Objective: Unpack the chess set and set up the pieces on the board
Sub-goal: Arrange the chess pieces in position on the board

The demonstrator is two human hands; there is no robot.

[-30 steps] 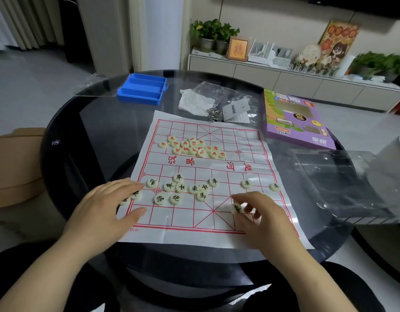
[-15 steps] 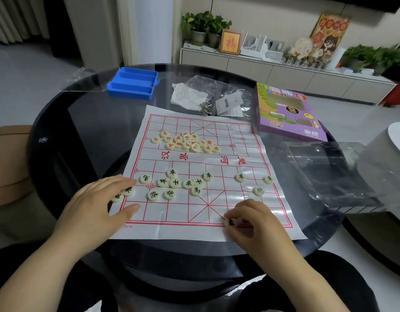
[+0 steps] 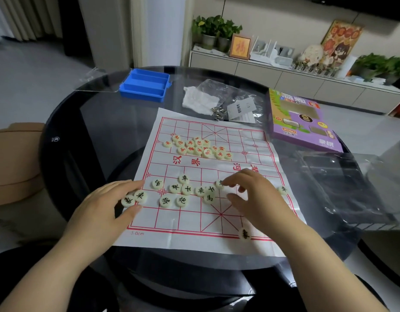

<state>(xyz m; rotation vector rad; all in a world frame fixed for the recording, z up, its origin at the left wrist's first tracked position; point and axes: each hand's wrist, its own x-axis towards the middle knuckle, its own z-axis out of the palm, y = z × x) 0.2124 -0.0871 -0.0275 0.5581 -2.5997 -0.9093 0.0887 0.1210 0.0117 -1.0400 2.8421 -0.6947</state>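
A white paper xiangqi board (image 3: pixel 208 226) with red lines lies on the round glass table. Several red-lettered pieces (image 3: pixel 198 147) are bunched on its far half. Several black-lettered pieces (image 3: pixel 185 190) lie loose on the near half. One black-lettered piece (image 3: pixel 244 234) sits alone on the near edge line. My left hand (image 3: pixel 107 206) rests flat on the board's left edge, fingers straight, beside two pieces (image 3: pixel 134 198). My right hand (image 3: pixel 255 197) hovers over the near half, its fingertips touching a black-lettered piece (image 3: pixel 219 183).
A blue plastic tray (image 3: pixel 145 85) stands at the far left of the table. White tissue and clear bags (image 3: pixel 219 99) lie behind the board. A purple game box (image 3: pixel 300 122) is at the far right, clear plastic packaging (image 3: pixel 338 185) to the right.
My right hand left a piece on the near edge line and moved forward to the loose black pieces. My left hand stayed on the left edge.
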